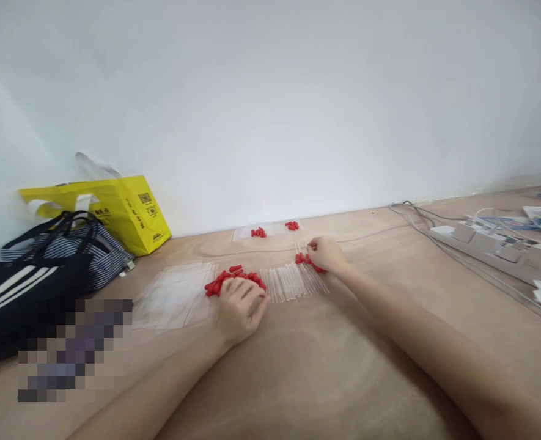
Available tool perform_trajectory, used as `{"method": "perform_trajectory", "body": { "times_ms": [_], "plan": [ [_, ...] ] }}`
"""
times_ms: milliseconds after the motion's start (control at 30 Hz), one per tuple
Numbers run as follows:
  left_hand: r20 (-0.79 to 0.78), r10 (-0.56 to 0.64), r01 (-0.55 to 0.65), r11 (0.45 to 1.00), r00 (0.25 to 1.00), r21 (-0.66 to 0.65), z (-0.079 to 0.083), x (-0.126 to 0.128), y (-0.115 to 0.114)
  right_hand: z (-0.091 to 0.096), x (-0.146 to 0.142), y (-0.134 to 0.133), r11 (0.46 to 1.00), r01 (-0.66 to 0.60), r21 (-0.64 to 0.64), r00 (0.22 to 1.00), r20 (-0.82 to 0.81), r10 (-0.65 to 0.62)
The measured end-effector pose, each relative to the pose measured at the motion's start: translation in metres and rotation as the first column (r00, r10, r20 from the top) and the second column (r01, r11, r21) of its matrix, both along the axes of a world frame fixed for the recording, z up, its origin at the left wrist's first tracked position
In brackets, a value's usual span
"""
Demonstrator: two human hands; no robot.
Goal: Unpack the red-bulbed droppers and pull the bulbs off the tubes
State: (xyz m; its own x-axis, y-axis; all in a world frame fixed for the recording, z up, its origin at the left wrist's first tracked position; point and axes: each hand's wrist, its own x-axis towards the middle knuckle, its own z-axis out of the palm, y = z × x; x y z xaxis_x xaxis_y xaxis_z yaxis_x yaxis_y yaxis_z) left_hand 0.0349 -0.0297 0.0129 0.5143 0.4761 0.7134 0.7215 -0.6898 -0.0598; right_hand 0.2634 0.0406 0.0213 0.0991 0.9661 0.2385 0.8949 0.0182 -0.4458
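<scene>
My left hand [241, 308] rests with curled fingers over a pile of red rubber bulbs [214, 286]; its fingertips are hidden. Beside the pile lies a row of thin clear dropper tubes [291, 282], side by side. At the far right end of this row, my right hand [327, 253] is closed in a pinch; what it holds, if anything, is too small to make out. Next to its fingertips are a few tubes with red bulbs [301, 258] on their near ends, and more red shows under the hand.
Clear plastic bags [173, 296] lie at left; another bag [274, 230] with red bulbs lies near the wall. A yellow bag [132, 214], a striped bag [107, 256] and a black bag [27, 305] stand far left. A power strip [499, 247] with cables is at right.
</scene>
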Motion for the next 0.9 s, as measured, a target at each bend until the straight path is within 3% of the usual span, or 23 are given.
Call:
{"method": "perform_trajectory", "body": {
  "times_ms": [100, 433, 633, 767, 900],
  "plan": [
    [-0.002, -0.094, 0.094, 0.995, 0.996, -0.022, -0.008, 0.003, -0.009, 0.005, 0.01, 0.015, 0.995, 0.028, -0.092, 0.999, -0.024, -0.03],
    [0.004, -0.053, 0.053, 0.993, 0.999, -0.103, -0.01, 0.0, -0.004, 0.005, -0.023, 0.057, 0.939, 0.109, -0.325, 0.993, 0.002, -0.115],
    [-0.003, -0.061, 0.06, 0.991, 0.998, -0.121, -0.011, 0.0, -0.004, 0.005, -0.02, 0.059, 0.894, 0.051, -0.446, 0.996, -0.041, -0.077],
    [-0.009, -0.056, 0.054, 0.989, 0.998, -0.139, -0.012, 0.0, -0.004, 0.006, -0.016, 0.055, 0.897, 0.014, -0.442, 0.992, -0.106, -0.068],
    [-0.023, -0.061, 0.058, 0.989, 0.998, -0.134, -0.011, 0.0, -0.003, 0.013, -0.01, 0.045, 0.95, -0.026, -0.312, 0.972, -0.231, -0.049]
  ]
}}
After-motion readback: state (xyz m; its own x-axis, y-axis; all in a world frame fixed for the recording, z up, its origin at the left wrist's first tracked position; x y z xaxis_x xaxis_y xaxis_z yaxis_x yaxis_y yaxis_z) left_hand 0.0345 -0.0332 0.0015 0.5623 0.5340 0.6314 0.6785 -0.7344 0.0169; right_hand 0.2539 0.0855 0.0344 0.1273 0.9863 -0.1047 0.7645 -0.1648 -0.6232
